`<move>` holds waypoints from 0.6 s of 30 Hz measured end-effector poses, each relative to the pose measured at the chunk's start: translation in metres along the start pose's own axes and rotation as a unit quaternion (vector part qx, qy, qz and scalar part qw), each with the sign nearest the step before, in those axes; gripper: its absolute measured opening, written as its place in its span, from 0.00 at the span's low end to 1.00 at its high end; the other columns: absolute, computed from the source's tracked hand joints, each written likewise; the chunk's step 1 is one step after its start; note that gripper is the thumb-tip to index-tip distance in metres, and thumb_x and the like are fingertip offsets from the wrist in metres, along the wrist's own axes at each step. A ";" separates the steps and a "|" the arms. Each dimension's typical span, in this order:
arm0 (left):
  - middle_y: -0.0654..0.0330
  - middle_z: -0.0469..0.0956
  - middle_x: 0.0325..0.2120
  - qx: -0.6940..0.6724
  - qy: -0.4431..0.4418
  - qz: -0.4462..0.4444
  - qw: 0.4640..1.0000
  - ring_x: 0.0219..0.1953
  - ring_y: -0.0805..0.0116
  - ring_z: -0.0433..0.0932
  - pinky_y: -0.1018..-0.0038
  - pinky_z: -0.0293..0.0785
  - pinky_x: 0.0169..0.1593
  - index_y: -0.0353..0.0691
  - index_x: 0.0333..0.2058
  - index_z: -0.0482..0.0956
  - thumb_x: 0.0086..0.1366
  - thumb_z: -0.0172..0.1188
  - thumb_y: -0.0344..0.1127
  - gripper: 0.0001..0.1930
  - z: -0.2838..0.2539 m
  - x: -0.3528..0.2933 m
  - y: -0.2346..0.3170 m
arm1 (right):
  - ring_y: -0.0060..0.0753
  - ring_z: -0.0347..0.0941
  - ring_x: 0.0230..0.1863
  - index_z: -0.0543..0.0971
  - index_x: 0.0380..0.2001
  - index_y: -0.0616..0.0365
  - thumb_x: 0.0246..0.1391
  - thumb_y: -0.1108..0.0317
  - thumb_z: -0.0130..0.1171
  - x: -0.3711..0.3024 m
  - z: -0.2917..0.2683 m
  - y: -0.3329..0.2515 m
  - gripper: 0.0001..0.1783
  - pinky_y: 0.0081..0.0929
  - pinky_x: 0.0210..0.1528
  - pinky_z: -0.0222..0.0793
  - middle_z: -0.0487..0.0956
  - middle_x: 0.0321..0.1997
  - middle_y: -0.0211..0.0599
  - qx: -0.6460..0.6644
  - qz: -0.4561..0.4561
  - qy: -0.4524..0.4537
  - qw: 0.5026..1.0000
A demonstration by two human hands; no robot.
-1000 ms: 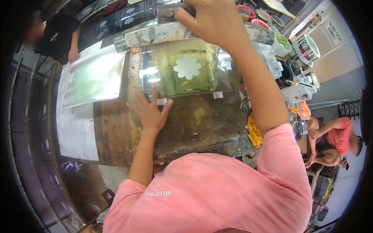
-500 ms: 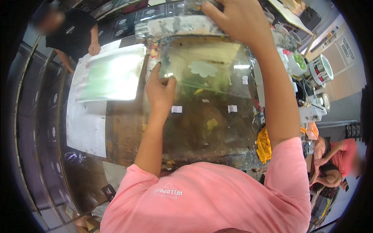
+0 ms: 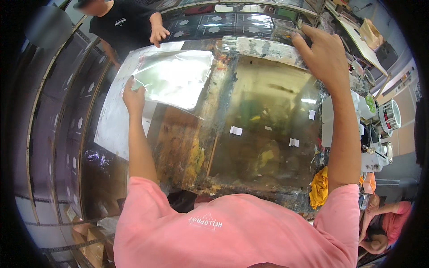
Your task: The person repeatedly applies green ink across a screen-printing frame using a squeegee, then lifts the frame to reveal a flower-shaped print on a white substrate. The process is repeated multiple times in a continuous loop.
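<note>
My left hand (image 3: 134, 96) is at the left edge of a shiny stack of clear plastic sheets (image 3: 178, 78). Its thumb and index finger are apart beside the sheet edge, and I make out no firm grip. White paper (image 3: 117, 118) lies under the stack. My right hand (image 3: 325, 56) is raised at the far right, curled near the stained pale bar (image 3: 268, 49) behind a glossy dark board (image 3: 250, 154). What its fingers close on, if anything, is not clear. Small white tabs (image 3: 236, 130) sit on the board.
A co-worker's hand (image 3: 158, 33) hovers, fingers spread, above the stack's far edge. A yellow cloth (image 3: 318, 187) lies at the board's right corner. Tubs and cans (image 3: 389, 117) crowd the right side. Racks (image 3: 67, 129) stand at the left. Another person (image 3: 386, 221) sits at lower right.
My left hand has gone left from the board to the stack. The clear sheet with a pale flower is gone from the board. The co-worker's hand has lifted off the stack.
</note>
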State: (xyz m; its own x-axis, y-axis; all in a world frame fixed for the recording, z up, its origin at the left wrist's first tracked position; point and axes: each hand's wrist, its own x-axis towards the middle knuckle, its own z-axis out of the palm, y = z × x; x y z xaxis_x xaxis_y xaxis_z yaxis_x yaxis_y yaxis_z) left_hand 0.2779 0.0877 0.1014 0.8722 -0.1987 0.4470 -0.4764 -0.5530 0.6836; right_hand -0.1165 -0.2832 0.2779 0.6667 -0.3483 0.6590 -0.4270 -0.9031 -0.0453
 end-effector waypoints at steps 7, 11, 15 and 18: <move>0.47 0.60 0.76 0.204 0.111 0.183 0.955 0.81 0.54 0.51 0.36 0.33 0.78 0.45 0.72 0.70 0.72 0.63 0.50 0.34 0.013 -0.065 -0.003 | 0.58 0.80 0.39 0.82 0.34 0.61 0.65 0.45 0.53 -0.008 0.004 -0.001 0.27 0.50 0.48 0.68 0.83 0.33 0.51 -0.025 -0.004 0.002 1.000; 0.60 0.64 0.75 0.253 -0.062 0.335 0.906 0.80 0.55 0.54 0.28 0.26 0.75 0.48 0.70 0.72 0.76 0.59 0.45 0.27 0.024 -0.103 0.038 | 0.60 0.80 0.41 0.83 0.36 0.61 0.65 0.44 0.52 -0.002 0.005 0.002 0.28 0.51 0.49 0.69 0.84 0.35 0.53 0.002 0.013 -0.008 1.000; 0.63 0.67 0.74 0.254 -0.104 0.338 0.900 0.79 0.56 0.55 0.26 0.24 0.75 0.49 0.70 0.72 0.79 0.51 0.49 0.25 0.038 -0.105 0.053 | 0.60 0.80 0.43 0.85 0.43 0.61 0.65 0.43 0.51 0.002 0.006 0.005 0.30 0.52 0.50 0.69 0.85 0.38 0.53 -0.020 0.006 -0.013 1.000; 0.63 0.68 0.73 0.311 -0.137 0.308 0.889 0.79 0.54 0.57 0.27 0.21 0.75 0.49 0.71 0.71 0.81 0.43 0.54 0.27 0.052 -0.110 0.046 | 0.60 0.80 0.45 0.85 0.46 0.61 0.65 0.42 0.50 0.002 0.005 0.007 0.31 0.52 0.50 0.69 0.86 0.41 0.53 -0.031 0.008 -0.028 0.999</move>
State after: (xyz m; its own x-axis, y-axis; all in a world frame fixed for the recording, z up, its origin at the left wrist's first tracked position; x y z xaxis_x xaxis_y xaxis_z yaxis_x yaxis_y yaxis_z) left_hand 0.1656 0.0420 0.0540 0.5016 -0.7618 0.4100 -0.7941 -0.5935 -0.1311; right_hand -0.1154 -0.2909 0.2753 0.6918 -0.3772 0.6157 -0.4736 -0.8807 -0.0074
